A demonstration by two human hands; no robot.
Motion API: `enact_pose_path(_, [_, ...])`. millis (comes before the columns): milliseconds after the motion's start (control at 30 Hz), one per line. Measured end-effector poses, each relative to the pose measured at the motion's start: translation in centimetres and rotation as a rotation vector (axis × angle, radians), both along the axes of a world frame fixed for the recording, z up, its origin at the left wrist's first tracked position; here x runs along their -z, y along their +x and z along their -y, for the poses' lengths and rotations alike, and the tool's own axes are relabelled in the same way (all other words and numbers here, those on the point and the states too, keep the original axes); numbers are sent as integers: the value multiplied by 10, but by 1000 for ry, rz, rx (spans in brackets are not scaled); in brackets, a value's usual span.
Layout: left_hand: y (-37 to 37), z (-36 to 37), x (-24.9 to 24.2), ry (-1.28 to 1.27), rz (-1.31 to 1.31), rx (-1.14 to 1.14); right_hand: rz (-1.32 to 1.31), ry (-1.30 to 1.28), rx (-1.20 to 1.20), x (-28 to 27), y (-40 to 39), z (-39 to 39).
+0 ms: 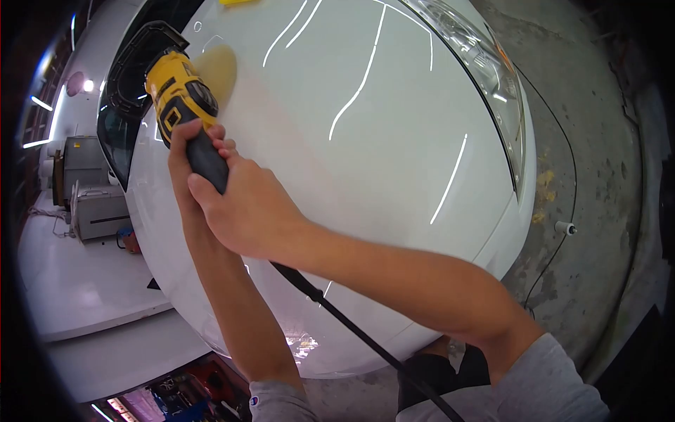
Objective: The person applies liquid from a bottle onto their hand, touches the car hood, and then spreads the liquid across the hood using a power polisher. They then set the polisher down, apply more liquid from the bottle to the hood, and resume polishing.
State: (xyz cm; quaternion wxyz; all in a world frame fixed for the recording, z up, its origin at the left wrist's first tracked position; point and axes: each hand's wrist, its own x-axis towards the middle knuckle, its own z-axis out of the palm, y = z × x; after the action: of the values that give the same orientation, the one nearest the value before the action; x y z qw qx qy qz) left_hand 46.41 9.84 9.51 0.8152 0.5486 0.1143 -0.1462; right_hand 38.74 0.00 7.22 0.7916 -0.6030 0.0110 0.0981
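A yellow and black polisher (176,95) with a round yellowish foam pad (219,74) is over a white car hood (365,169), near the base of the windshield. Its pad appears to rest against the paint. My left hand (184,151) is closed around the tool where the yellow body meets the dark handle (208,163). Lower on that handle, my right hand (247,200) wraps around it, the thumb along the near side. From beneath my right forearm a black power cord (344,320) runs down toward my body.
A headlight (471,60) borders the hood on the right. Beyond it, a thin cable with a white connector (564,228) lies on the concrete floor (562,141). To the left are a white counter (77,281) and a grey metal case (102,211). A yellow item (235,2) shows at the top edge.
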Motion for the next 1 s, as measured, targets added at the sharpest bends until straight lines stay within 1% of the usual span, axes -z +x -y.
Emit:
enact_pose_path(33, [7,-1,0,-1,20,-29,-9,3,3,0,8,0])
enact_pose_path(100, [21,-7,0,-8,20,1,17,-51,-8,-1,22,0])
enact_pose_path(200, [46,-19,2,-161,-27,128,53,-123,24,-2,40,-8])
enact_pose_path(233, [55,-23,1,-162,-31,138,48,-124,34,-4,46,-8])
enact_pose_path(300, [64,-26,-2,-175,-33,219,65,-133,-29,-5,56,-8])
enact_pose_path(333, [67,-23,-4,-120,-45,183,64,-133,-27,-3,62,-6])
enact_pose_path(367, [68,-22,-4,-118,-45,186,84,-86,-25,0,66,-4])
enact_pose_path(433, [64,-6,-5,25,19,-10,107,-37,-21,-2,69,2])
enact_pose_path(533, [63,-4,-6,40,-4,10,43,-17,-74,1,65,5])
enact_pose_path(600, [55,-3,-5,13,0,23,93,-93,35,1,56,-2])
enact_pose_path(633, [50,-2,-7,-22,10,35,93,-88,35,0,52,-3])
enact_pose_path(700, [39,2,-8,23,29,-10,41,19,-10,0,43,0])
enact_pose_path(767, [30,7,-5,172,62,-57,21,42,-40,4,34,10])
enact_pose_path(833, [22,3,-2,146,46,-71,1,66,-71,5,25,8])
enact_pose_path(900, [14,-3,-2,-18,-48,49,4,-36,13,4,11,-3])
enact_pose_path(967, [2,-3,-2,-24,-47,46,-1,-5,21,7,1,-6])
enact_pose_path(1000, [-3,-1,-1,15,-46,30,-7,26,29,9,-5,-6])
